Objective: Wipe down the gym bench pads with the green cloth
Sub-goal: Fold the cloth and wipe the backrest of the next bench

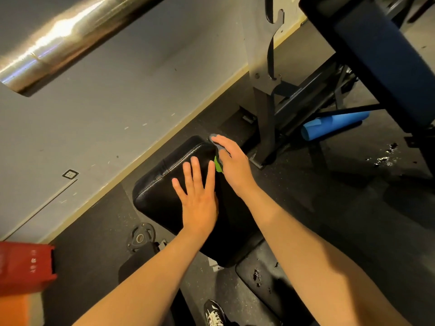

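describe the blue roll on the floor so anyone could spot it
Find the grey steel rack upright beyond the black leather bench pad. The light blue roll lies on the floor right of its base. Nothing else there is a bright blue cylinder.

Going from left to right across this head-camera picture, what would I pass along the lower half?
First the red box → weight plate on the floor → left hand → right hand → blue foam roller.
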